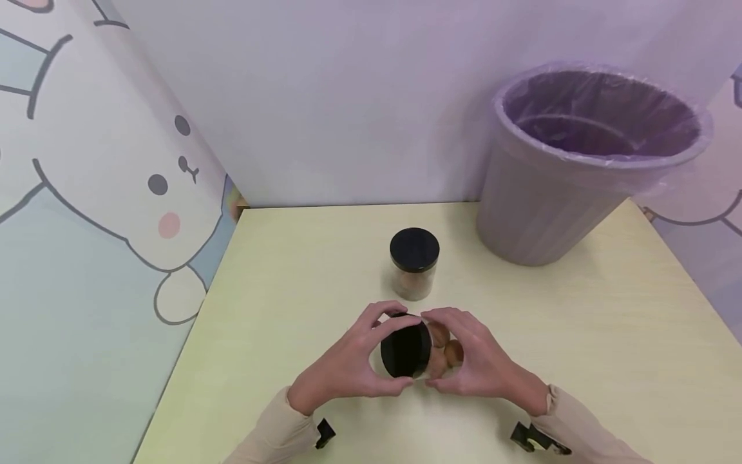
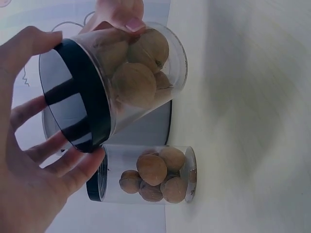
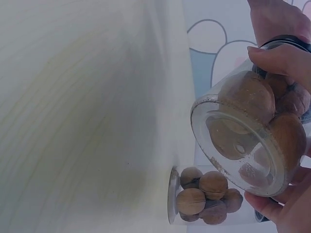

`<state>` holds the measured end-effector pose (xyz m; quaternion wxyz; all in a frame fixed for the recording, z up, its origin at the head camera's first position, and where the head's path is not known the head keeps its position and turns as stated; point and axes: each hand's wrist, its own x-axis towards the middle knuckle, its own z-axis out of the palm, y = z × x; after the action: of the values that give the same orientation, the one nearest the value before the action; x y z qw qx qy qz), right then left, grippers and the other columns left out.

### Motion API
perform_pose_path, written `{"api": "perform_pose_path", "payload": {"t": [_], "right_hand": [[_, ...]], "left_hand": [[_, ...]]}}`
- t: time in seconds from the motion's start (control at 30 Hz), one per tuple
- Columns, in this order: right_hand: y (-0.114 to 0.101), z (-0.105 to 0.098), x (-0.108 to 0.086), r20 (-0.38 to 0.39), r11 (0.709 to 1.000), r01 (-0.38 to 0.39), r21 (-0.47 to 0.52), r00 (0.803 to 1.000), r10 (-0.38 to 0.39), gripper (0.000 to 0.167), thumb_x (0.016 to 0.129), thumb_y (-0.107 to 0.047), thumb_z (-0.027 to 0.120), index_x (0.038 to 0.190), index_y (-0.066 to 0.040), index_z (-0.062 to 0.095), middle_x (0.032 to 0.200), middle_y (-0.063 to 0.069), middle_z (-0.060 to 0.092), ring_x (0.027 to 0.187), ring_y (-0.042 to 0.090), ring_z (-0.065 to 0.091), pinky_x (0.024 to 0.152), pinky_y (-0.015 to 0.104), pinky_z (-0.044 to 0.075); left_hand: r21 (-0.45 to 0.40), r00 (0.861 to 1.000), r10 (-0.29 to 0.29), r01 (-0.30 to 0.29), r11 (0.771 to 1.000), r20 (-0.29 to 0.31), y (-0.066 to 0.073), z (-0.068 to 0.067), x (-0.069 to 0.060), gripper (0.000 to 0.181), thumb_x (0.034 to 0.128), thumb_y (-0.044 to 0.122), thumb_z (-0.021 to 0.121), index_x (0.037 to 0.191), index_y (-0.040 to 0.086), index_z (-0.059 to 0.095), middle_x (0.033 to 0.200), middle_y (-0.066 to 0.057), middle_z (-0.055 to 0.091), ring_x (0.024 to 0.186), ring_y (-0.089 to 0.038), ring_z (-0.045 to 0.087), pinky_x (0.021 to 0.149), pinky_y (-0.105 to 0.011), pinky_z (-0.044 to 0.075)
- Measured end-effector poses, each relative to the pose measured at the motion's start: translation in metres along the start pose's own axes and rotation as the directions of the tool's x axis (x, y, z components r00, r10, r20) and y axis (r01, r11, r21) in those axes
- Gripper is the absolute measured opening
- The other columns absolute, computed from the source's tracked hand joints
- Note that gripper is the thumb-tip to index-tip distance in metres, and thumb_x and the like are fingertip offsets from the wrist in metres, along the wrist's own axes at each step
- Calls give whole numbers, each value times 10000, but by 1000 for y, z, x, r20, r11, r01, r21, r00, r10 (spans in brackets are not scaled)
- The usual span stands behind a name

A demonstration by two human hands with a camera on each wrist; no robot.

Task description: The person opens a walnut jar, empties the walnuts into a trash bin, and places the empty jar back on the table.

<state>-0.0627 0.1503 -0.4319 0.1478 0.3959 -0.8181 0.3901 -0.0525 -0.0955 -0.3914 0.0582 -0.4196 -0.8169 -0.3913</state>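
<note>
The left hand has its grip curled round the black lid of a tipped jar of nuts. The lid is at the jar's 9 o'clock end, over the desk. At its 12 o'clock, a second jar of nuts stands up straight. The right hand has its grip round the tipped jar's 3 o'clock end. A big bin sits between 1 and 2 o'clock.
</note>
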Motion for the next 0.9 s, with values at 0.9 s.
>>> {"api": "perform_pose_path", "payload": {"t": [0.9], "right_hand": [[2,0,-1,-16,1000,-1,4,1000,1,921,488,-353,907,1295,-124,527,1214,-59,555,1033,105,532,829,288,410]], "left_hand": [[-78,983,-172,166,983,-71,2,4,-1,712,710,453,785,1329,263,489,1233,53,409,1049,-173,524,851,-357,493]]}}
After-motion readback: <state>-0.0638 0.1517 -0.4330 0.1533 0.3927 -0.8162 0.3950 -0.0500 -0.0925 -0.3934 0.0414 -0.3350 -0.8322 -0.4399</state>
